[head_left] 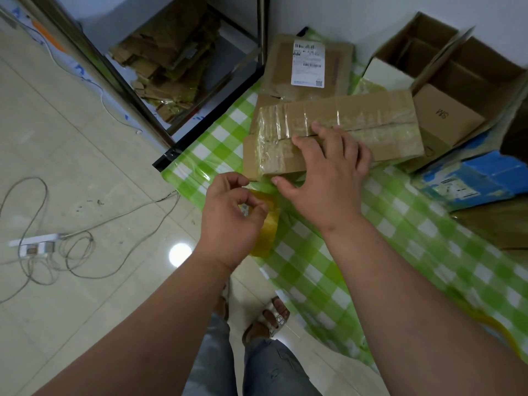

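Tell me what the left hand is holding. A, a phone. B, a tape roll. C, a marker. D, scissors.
B: the left hand grips a yellowish tape roll at the table edge, while the right hand lies spread on the box.

Pale glossy floor tiles (85,167) spread left of and below the grip, with a round lamp glare (180,254) just beneath it and a white power strip (37,244) with grey cables far left. Beyond stand a white wall (343,12) and a dark metal-framed shelf (128,94); a green-and-white checked table (400,224) runs rightward
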Tool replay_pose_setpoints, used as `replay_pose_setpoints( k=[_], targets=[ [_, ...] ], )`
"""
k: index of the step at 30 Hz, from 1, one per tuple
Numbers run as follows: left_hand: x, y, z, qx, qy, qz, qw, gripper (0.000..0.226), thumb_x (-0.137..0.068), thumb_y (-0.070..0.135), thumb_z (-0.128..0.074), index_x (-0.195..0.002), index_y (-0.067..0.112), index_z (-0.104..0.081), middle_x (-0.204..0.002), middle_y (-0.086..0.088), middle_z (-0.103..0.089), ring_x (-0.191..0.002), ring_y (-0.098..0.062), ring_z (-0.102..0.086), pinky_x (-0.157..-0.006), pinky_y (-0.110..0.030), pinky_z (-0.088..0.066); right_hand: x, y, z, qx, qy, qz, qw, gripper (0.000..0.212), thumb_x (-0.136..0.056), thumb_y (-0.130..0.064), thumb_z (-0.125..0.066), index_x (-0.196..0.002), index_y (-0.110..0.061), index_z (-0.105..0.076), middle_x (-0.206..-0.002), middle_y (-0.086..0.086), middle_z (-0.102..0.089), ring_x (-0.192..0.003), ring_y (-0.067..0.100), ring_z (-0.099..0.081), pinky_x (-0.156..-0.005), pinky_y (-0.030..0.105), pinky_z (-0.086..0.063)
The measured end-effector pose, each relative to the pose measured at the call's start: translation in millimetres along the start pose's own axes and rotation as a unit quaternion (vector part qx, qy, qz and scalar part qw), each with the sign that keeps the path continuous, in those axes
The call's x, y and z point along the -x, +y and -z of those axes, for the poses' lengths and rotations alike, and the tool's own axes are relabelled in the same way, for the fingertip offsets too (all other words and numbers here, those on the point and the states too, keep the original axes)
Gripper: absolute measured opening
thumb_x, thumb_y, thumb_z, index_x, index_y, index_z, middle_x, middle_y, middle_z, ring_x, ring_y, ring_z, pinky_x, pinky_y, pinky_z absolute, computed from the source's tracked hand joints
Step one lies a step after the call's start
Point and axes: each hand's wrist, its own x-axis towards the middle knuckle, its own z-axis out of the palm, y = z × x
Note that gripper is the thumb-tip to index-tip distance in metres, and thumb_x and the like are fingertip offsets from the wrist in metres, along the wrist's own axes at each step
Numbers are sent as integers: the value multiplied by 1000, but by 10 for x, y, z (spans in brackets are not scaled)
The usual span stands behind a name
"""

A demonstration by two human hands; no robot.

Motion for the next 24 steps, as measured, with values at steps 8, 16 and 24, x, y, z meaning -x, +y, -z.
replay_pose_setpoints(
  k=[8, 16, 24],
  targets=[
    [132, -50, -195, 19, 52, -27, 998, 17, -83, 5, -73, -70, 14, -66, -125, 15, -56, -103, 24, -47, -80, 5, -30, 5, -2, -58, 6, 7, -9, 1000, 75, -59, -63, -76, -123, -30, -57, -140, 3, -47, -132, 32, -37, -107, 59, -25],
    [118, -65, -234, 3, 45, -35, 998, 21, -84, 10, -73, -70, 22, -63, -132, 17, -51, -105, 31, -40, -82, 7, -28, 12, -8, -68, -5, 4, -14, 1000, 75, -60, -66, -74, -123, -29, -58, -140, 4, -46, -132, 32, -37, -108, 58, -23],
    [66, -90, -188, 14, 13, -23, 1000, 16, -84, 10, -73, -70, 14, -67, -122, 31, -48, -93, 36, -42, -75, 7, -29, -22, -97, -18, -2, -8, -40, 999, 84, -55, -82, -62, -121, -30, -57, -140, 4, -45, -133, 31, -36, -110, 57, -21]
  ],
)
